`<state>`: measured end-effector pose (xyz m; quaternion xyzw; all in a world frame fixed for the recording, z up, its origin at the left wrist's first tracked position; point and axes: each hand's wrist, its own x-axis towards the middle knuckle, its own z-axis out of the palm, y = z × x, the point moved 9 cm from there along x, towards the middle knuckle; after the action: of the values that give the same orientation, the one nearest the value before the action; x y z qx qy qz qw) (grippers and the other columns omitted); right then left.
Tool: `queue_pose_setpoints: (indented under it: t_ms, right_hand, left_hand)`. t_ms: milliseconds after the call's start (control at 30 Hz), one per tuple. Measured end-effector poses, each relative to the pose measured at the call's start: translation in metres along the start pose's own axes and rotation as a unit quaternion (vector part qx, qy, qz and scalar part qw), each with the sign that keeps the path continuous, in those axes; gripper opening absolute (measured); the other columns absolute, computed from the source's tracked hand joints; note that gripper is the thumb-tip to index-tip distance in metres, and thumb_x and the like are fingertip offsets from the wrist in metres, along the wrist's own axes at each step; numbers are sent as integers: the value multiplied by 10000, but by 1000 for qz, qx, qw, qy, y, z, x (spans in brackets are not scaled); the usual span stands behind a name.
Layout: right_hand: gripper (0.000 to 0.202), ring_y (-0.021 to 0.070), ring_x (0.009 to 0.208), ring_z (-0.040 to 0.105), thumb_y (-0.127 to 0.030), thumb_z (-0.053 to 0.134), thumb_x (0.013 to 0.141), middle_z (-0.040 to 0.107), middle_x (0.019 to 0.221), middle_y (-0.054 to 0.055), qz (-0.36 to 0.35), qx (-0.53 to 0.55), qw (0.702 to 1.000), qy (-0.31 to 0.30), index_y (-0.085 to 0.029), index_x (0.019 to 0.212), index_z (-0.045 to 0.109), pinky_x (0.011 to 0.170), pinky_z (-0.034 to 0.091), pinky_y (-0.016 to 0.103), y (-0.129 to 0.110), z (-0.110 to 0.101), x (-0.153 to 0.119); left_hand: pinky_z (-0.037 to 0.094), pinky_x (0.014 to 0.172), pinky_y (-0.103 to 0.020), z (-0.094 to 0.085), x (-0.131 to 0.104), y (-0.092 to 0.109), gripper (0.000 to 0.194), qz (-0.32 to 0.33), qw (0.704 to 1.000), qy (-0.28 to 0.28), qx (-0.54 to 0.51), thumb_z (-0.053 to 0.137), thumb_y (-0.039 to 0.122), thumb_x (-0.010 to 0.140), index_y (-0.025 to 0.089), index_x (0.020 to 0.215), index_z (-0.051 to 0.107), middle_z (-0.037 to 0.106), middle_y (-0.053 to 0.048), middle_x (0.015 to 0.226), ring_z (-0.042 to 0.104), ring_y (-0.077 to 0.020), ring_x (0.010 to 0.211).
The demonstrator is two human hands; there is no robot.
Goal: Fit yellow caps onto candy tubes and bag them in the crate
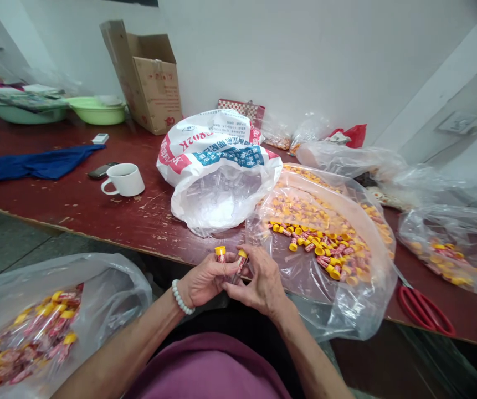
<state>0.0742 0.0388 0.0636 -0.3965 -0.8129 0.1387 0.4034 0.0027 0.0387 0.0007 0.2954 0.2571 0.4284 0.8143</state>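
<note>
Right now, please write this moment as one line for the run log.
left hand: holds small yellow-capped vial | right hand: holds second yellow-capped vial | nearby: clear plastic bag of vials on dark red table

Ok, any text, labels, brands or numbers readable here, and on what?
"802K": upside down on the white sack; the Chinese characters on its blue band are too blurred to read.
Red marks on the cardboard box: too small and faint to read.
Labels on the yellow-capped vials held by the left hand and right hand: too small to read.
Nothing else carries readable text.
</note>
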Motion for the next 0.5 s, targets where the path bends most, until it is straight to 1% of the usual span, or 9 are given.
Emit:
queue_pose_setpoints:
  t_ms: [100, 167, 233, 267, 333, 367, 433, 467, 500]
  right_hand:
    - [697, 243, 980, 582, -395, 777, 592, 605, 1107, 98, 39, 61, 996, -47, -187, 1195, 494, 836, 484, 384, 2, 11, 1]
    - [846, 245, 1083, 543, -448, 781, 605, 532, 1249, 114, 70, 109, 989, -72, -213, 1320, 394, 882, 472, 386, 5, 16, 1]
    - [911, 235, 1099, 536, -479, 749, 648, 467, 1328, 126, 117, 138, 982, -57, -236, 1395, 288, 875, 478, 386, 20, 10, 1]
    - [868, 228, 1076, 548, -484, 712, 692, 464, 1333, 127, 140, 137, 980, -31, -243, 1402, 276, 856, 486, 384, 32, 0, 1]
    - [677, 225, 1031, 567, -481, 609, 784, 505, 1291, 124, 157, 84, 984, 32, -235, 1361, 356, 833, 487, 391, 60, -28, 0]
    - [588, 232, 1009, 574, -485, 569, 807, 539, 1245, 124, 155, 26, 986, 64, -218, 1311, 428, 829, 482, 400, 75, -46, -3]
    - [539, 286, 1068, 540, -513, 533, 799, 586, 1165, 148, 135, -141, 976, 100, -159, 1207, 533, 914, 417, 459, 102, -79, -10]
    - [538, 313, 1077, 532, -516, 507, 802, 601, 1129, 164, 144, -217, 961, 93, -131, 1174, 557, 937, 388, 483, 118, -91, -16]
    - [540, 335, 1071, 531, -509, 492, 803, 606, 1107, 181, 170, -284, 941, 77, -108, 1157, 568, 937, 376, 497, 136, -100, -23]
  left_hand:
    - [499, 665, -218, -2, -3, 2, 173, 7, 1000, 13, -8, 685, 156, 749, 105, 913, 670, 653, -78, 825, 621, -134, 743]
    - [507, 649, -234, -11, -11, 11, 307, 25, 999, 46, 8, 681, 160, 754, 160, 1057, 628, 654, -62, 822, 630, -139, 721]
    - [519, 644, -271, -28, -30, 25, 430, 50, 993, 97, 48, 677, 182, 761, 207, 1173, 558, 654, -50, 823, 632, -141, 667]
    - [525, 648, -290, -39, -44, 35, 460, 69, 986, 131, 74, 679, 198, 760, 218, 1196, 536, 655, -47, 831, 632, -142, 644]
    - [535, 669, -320, -66, -85, 61, 477, 120, 960, 217, 130, 697, 228, 741, 220, 1188, 530, 662, -49, 864, 636, -149, 636]
    - [538, 676, -323, -82, -111, 74, 485, 146, 939, 268, 155, 711, 243, 725, 222, 1176, 535, 666, -48, 883, 640, -154, 649]
    - [540, 660, -302, -118, -168, 96, 518, 183, 880, 391, 199, 749, 273, 674, 236, 1149, 547, 673, -36, 904, 643, -157, 660]
    - [537, 640, -280, -138, -198, 104, 536, 192, 841, 457, 217, 770, 283, 638, 244, 1128, 556, 675, -22, 899, 642, -153, 661]
    - [521, 590, -249, -157, -226, 107, 564, 180, 803, 518, 232, 792, 287, 594, 264, 1108, 560, 679, -3, 873, 636, -149, 647]
